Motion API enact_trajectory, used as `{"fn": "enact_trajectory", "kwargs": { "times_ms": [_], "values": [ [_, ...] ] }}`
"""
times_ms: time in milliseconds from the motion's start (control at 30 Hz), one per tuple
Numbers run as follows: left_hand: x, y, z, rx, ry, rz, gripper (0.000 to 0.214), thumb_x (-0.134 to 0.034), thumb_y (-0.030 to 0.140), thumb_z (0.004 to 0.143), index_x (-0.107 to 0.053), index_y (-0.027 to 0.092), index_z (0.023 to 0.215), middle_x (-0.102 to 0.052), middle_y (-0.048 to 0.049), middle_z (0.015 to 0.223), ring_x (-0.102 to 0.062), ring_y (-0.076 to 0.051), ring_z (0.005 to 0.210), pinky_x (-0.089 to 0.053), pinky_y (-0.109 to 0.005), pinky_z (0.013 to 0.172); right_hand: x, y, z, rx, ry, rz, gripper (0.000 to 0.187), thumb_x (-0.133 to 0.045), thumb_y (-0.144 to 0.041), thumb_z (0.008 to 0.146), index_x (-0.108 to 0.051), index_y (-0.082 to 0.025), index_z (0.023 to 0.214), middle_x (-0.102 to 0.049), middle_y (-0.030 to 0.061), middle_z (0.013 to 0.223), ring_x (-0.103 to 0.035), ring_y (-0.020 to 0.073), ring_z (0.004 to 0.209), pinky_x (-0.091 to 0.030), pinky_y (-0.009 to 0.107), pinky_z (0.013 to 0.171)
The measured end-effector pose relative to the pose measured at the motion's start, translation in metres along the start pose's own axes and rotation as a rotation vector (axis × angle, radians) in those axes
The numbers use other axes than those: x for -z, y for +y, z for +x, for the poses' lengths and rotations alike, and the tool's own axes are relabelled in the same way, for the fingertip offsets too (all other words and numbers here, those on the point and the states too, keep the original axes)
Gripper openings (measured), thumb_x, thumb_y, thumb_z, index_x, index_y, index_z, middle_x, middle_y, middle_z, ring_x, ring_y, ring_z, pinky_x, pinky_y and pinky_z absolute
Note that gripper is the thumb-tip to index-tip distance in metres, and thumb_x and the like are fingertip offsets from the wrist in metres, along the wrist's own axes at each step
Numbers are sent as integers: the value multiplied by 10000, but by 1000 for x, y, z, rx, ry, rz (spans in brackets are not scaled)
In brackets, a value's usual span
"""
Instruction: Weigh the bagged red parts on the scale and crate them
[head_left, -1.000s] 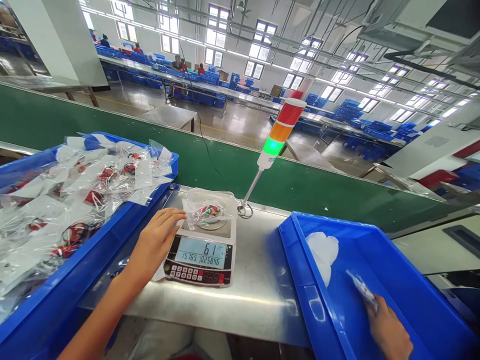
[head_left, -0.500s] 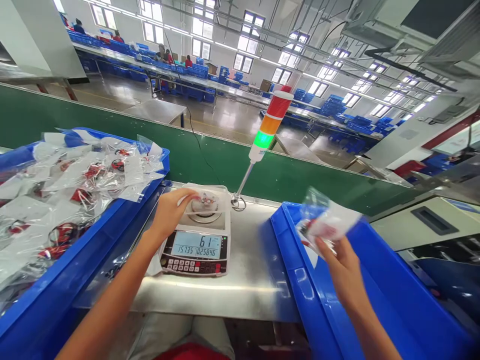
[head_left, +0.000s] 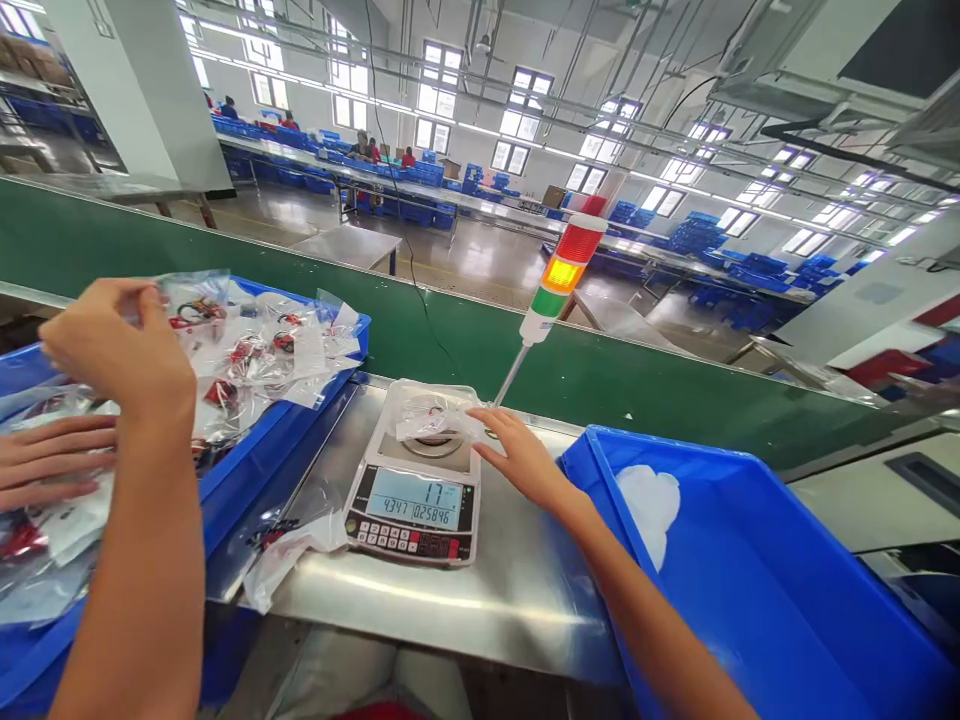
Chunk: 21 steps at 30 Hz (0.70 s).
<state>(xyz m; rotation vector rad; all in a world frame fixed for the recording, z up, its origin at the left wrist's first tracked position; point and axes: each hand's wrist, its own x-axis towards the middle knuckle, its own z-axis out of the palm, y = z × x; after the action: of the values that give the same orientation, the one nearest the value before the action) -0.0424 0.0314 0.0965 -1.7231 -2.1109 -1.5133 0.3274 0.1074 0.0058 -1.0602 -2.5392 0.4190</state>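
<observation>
At ten o'clock our left hand [head_left: 112, 345] pinches a plastic bag [head_left: 196, 315]. Our open right hand [head_left: 521, 460] touches the bag [head_left: 435, 415] on the digital scale [head_left: 412, 530].

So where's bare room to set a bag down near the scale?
Bare steel bench between the scale and the right blue bin, below the right hand. Also most of that bin's floor, past the white wad. Crowded: the left bin, heaped with bags, and the strip left of the scale, where a loose bag lies.
</observation>
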Motion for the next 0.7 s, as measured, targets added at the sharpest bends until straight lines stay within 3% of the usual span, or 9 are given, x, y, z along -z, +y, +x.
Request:
{"fn": "enact_trajectory", "kwargs": {
  "times_ms": [200, 300, 367, 433, 533, 700],
  "values": [
    [-42, -5, -60, -65, -67, 42, 260, -530, 489, 1003, -669, 295, 1105, -719, 6, 1170, -612, -301, 1296, -589, -440, 1048, 17, 38, -109, -249, 135, -6, 380, -500, -394, 1030, -633, -286, 1369, -685, 78, 1392, -603, 296, 1336, -497, 555, 1134],
    [-59, -20, -97, -67, -50, 68, 324, -473, 522, 1020, -664, 272, 1097, -692, -26, 1266, -614, -327, 1290, -520, -507, 1131, 12, 49, -163, -425, 190, 10, 370, -476, -482, 1034, -685, -304, 1283, -728, 58, 1318, -657, 292, 1270, -558, 519, 1068],
    [-66, -32, -129, -50, -115, 74, 383, -442, 561, 1030, -666, 258, 1102, -695, -55, 1270, -648, -323, 1229, -516, -518, 1120, 4, 51, -188, -505, 206, 28, 379, -467, -517, 1032, -709, -306, 1233, -751, 53, 1271, -687, 288, 1226, -586, 492, 1026],
    [-69, -45, -163, -19, -173, 96, 409, -435, 590, 1032, -657, 263, 1139, -701, -70, 1257, -659, -320, 1198, -528, -504, 1093, -6, 49, -200, -533, 216, 49, 387, -471, -532, 1026, -727, -299, 1198, -765, 58, 1238, -701, 285, 1200, -594, 475, 1010],
    [-70, -68, -209, 3, -186, 157, 456, -438, 626, 1020, -614, 259, 1226, -689, -95, 1265, -652, -334, 1202, -534, -498, 1076, -20, 39, -195, -528, 220, 94, 378, -477, -522, 1025, -741, -294, 1171, -768, 63, 1222, -706, 278, 1184, -588, 463, 1016],
    [-71, -111, -252, -20, -258, 219, 564, -459, 682, 969, -574, 251, 1314, -668, -128, 1302, -636, -381, 1229, -542, -549, 1054, -18, 34, -176, -516, 237, 116, 393, -480, -545, 1014, -749, -290, 1144, -772, 68, 1200, -709, 280, 1159, -575, 463, 1017]
  ]
}}
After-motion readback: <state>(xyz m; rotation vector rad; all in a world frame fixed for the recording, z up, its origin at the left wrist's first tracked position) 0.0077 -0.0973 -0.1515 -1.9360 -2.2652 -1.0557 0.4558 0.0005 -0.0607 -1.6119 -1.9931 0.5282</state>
